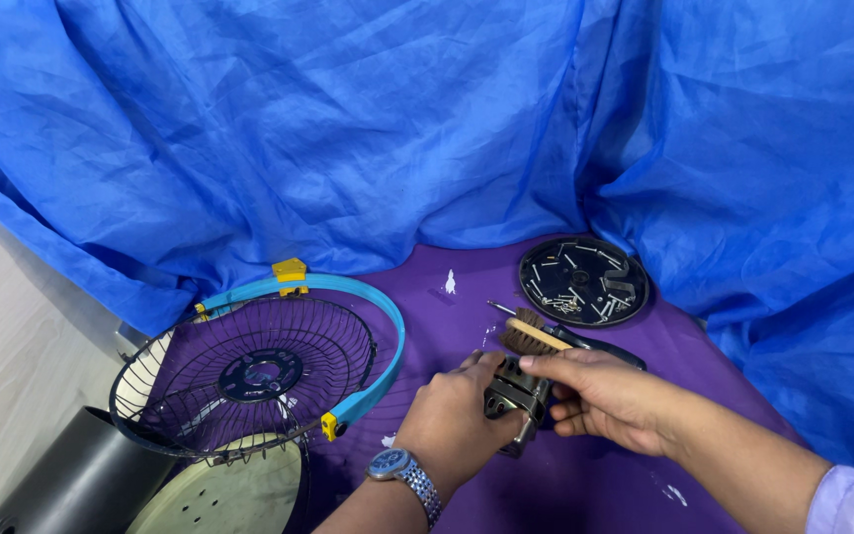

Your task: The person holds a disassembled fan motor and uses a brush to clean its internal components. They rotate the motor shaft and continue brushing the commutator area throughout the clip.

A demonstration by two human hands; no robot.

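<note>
My left hand (457,420), with a wristwatch on the wrist, grips a small dark metal motor part (514,400) over the purple cloth (565,485). My right hand (610,400) holds a wooden-handled brush (529,333), its bristles resting at the top of the motor part. Both hands are close together near the middle of the table. Just behind the brush, a screwdriver (585,341) with a dark handle lies on the cloth.
A black wire fan guard (244,376) with a blue ring (387,326) and yellow clips lies at the left. A black round tray (583,281) holding several screws sits at the back right. A dark cylinder (81,480) and a pale disc (229,494) are at bottom left. Blue fabric (348,119) drapes behind.
</note>
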